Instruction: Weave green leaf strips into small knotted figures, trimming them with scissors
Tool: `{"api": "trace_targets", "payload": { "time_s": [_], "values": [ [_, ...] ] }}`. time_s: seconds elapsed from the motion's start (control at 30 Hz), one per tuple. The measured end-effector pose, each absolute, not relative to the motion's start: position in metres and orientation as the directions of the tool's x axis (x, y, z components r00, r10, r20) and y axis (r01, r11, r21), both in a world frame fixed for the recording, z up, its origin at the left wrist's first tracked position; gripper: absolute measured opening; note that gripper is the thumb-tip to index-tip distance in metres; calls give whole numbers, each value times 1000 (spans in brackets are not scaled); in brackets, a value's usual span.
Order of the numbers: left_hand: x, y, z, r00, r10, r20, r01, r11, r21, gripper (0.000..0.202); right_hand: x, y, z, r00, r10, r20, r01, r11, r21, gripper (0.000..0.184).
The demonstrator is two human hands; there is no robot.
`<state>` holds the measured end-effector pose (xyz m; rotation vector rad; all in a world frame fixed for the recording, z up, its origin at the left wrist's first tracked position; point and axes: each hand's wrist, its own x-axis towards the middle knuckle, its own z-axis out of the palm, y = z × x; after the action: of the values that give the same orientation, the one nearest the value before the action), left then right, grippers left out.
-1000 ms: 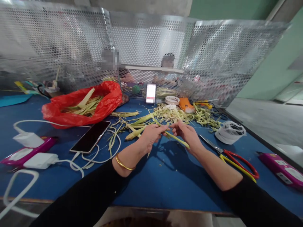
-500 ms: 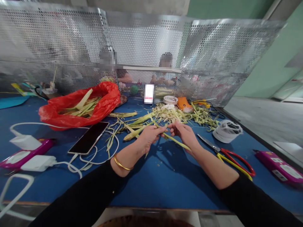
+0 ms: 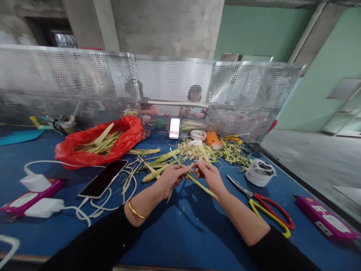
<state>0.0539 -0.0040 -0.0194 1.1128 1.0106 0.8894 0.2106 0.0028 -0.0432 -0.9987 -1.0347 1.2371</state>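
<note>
A long yellow-green plant strip (image 3: 201, 183), like a leaf or husk, runs slantwise between my hands above the blue table (image 3: 175, 229). My left hand (image 3: 171, 177) is closed on it, thumb pressed against the fingers. My right hand (image 3: 209, 175) is close beside it, fingers pinched together at the strip's upper part; what exactly lies between those fingertips is partly hidden. Just beyond my hands lie more long husk-like leaves (image 3: 153, 174) and a heap of pale shredded plant pieces (image 3: 197, 152), with small green sprigs (image 3: 235, 154) to its right.
Scissors (image 3: 251, 195) with red and yellow handles lie right, near a white tape roll (image 3: 260, 173) and a purple power strip (image 3: 324, 218). Left are a red plastic bag (image 3: 131, 130) of leaves, a phone (image 3: 104, 178) and white cables. A perforated metal screen (image 3: 175, 79) stands behind.
The camera view has tilted up, so the table scene sits lower and more wall shows. My hands keep nearly the same hold on the strip.
</note>
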Motion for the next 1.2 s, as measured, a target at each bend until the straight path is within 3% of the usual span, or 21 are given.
{"api": "trace_targets", "payload": {
  "time_s": [0.13, 0.47, 0.67, 0.87, 0.93, 1.0, 1.1, 1.13, 1.2],
  "values": [
    [54, -4, -20, 321, 928, -189, -62, 220, 974, 36, 212, 5, -46, 28, 999, 36, -277, 42, -960, 47],
    [60, -15, -25, 383, 896, -225, -29, 255, 966, 25, 207, -5, -53, -143, 988, -53, -374, -104, -921, 33],
    [61, -14, -29, 401, 881, -249, 5, 270, 963, 32, 205, -9, -55, -66, 996, -67, -339, -86, -937, 37],
    [60, -13, -29, 369, 895, -251, 48, 252, 967, 33, 214, -7, -48, 56, 998, 17, -167, 26, -986, 38],
    [59, -14, -27, 371, 898, -238, 69, 229, 971, 37, 223, -5, -43, 171, 975, 141, -16, 146, -989, 35],
    [59, -15, -24, 380, 898, -221, 74, 209, 975, 40, 231, -4, -37, 258, 898, 355, 216, 304, -928, 27],
    [61, -15, -19, 381, 898, -219, 109, 191, 975, 40, 235, -4, -27, 121, 816, 565, 442, 466, -767, 15],
    [62, -15, -17, 384, 896, -223, 139, 183, 973, 37, 234, -3, -24, 31, 830, 557, 445, 487, -751, 14],
    [62, -13, -13, 392, 891, -231, 198, 163, 967, 31, 225, 1, -18, -136, 902, 409, 370, 429, -824, 11]
  ]
}}
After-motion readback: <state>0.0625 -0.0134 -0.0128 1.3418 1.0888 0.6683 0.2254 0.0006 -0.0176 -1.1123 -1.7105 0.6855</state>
